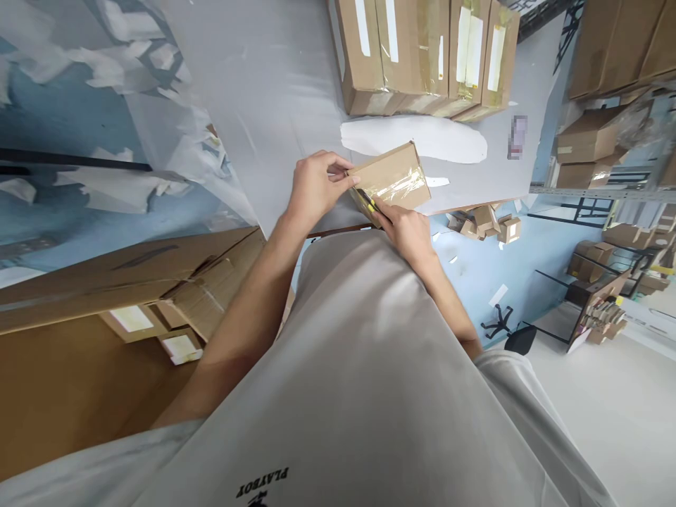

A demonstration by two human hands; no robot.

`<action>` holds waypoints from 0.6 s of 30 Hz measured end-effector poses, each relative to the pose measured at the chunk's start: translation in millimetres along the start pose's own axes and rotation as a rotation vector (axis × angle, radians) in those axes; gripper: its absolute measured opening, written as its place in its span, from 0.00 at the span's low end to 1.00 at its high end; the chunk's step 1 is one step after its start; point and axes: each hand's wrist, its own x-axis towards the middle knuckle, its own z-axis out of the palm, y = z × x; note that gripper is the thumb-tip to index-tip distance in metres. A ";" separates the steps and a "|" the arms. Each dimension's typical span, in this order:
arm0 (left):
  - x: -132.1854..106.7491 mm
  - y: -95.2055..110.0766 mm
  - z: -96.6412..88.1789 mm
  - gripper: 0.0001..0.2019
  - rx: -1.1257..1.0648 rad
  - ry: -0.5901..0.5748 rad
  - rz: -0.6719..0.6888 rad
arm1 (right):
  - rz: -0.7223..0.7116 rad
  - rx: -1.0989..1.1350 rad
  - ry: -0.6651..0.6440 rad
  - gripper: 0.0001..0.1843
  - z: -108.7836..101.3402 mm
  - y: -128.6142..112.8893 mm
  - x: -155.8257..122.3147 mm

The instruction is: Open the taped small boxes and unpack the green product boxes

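Note:
A small cardboard box point(393, 169) with shiny clear tape over it lies at the near edge of the grey table, in front of my body. My left hand point(320, 184) pinches the box's left corner between thumb and fingers. In my right hand point(408, 231) is a box cutter point(372, 203) with yellow and dark parts. Its front end lies against the taped near left side of the box. Whether the blade has gone into the tape, I cannot tell.
Several taped cartons point(417, 56) stand in a row at the table's back. White paper strips point(412, 137) lie before them. A large open carton point(79, 394) with small boxes inside is at lower left. Paper scraps point(121, 63) litter the left floor; shelves with boxes point(591, 137) stand right.

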 end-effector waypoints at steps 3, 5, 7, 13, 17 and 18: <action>0.0 3.0 1.1 0.15 0.033 0.007 0.015 | -0.009 -0.058 -0.019 0.34 -4.7 -6.0 2.5; 0.3 6.6 2.5 0.17 0.058 0.013 0.011 | -0.003 -0.088 -0.026 0.34 -8.4 -9.3 2.2; 0.2 10.7 4.0 0.17 0.075 0.020 -0.005 | 0.009 -0.110 -0.042 0.34 -13.4 -12.0 0.3; -1.8 18.0 5.2 0.15 0.083 0.036 -0.031 | -0.003 -0.137 -0.075 0.30 -27.8 -19.1 -0.5; -0.2 18.1 3.8 0.14 0.099 0.047 -0.043 | -0.011 -0.140 -0.065 0.30 -25.6 -23.2 6.0; 0.2 18.0 4.3 0.13 0.110 0.044 -0.054 | -0.007 -0.137 -0.064 0.30 -24.3 -23.5 5.7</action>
